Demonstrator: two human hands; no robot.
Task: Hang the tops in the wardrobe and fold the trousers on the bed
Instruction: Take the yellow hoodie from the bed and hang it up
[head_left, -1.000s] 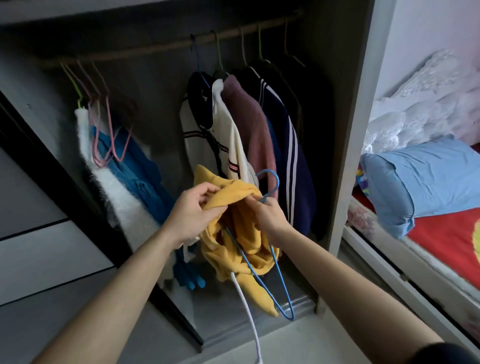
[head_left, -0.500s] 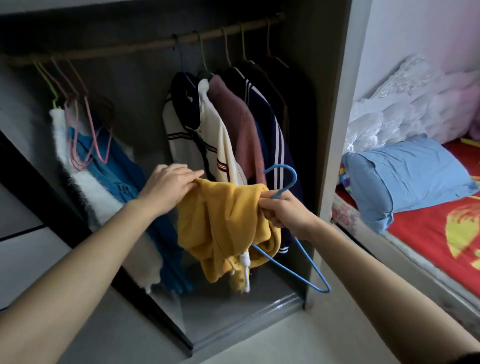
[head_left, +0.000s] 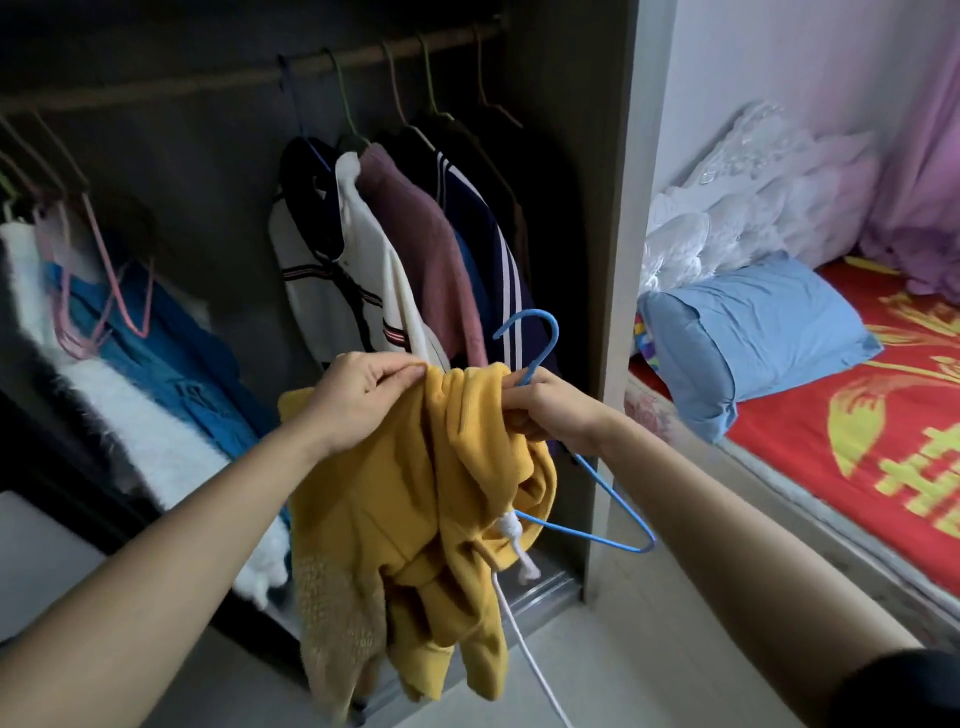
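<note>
Yellow hoodie (head_left: 415, 499) now unfurled and hanging longer, below the wardrobe rail (head_left: 234, 78), left hand (head_left: 358, 400) pinching its top edge, right hand (head_left: 550, 415) gripping fabric and blue hanger (head_left: 542, 358), hands drawn closer together

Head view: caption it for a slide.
Left hand pinches yellow hoodie; right hand grips it and blue hanger at wardrobe.
</note>
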